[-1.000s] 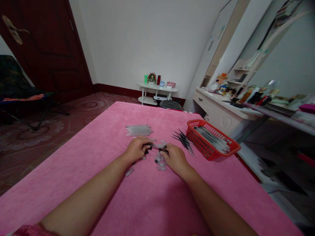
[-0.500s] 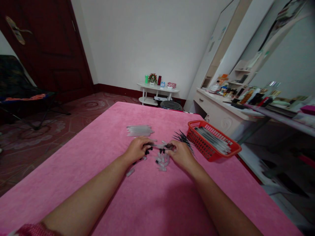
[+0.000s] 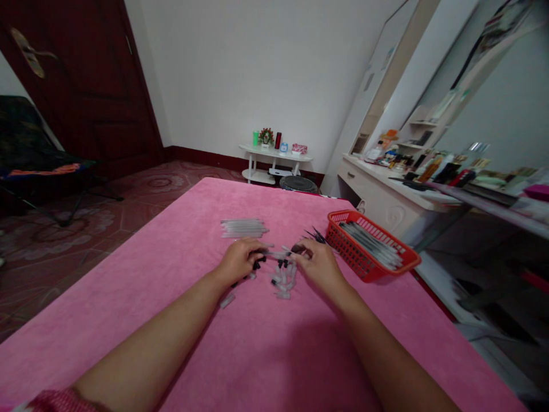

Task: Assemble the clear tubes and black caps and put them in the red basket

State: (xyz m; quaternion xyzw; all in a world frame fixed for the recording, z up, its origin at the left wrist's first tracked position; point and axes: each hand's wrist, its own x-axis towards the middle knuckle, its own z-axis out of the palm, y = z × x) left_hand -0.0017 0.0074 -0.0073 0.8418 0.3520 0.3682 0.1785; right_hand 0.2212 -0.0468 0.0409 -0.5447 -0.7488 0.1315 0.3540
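My left hand [image 3: 241, 257] is closed around the left end of a slim clear pen [image 3: 277, 253], held level just above the cloth. At its dark right end, the fingers of my right hand [image 3: 318, 263] are pinched together; blur hides their exact grip. Below and between the hands lies a loose pile of clear pen caps [image 3: 283, 281], with small black pieces [image 3: 257, 264] by my left fingers. Beyond my left hand, clear pen barrels [image 3: 243, 228] lie side by side. Thin black refills [image 3: 318, 234] are partly covered by my right hand.
A red plastic basket [image 3: 364, 268] holding several pens or barrels stands to the right on the pink cloth [image 3: 180, 229]. One clear cap [image 3: 227, 301] lies apart near my left forearm. A cluttered dressing table [image 3: 386, 189] is beyond the right edge.
My right hand has shifted slightly right and turned, covering more of the black refills. My left hand and the pen stay nearly where they were.
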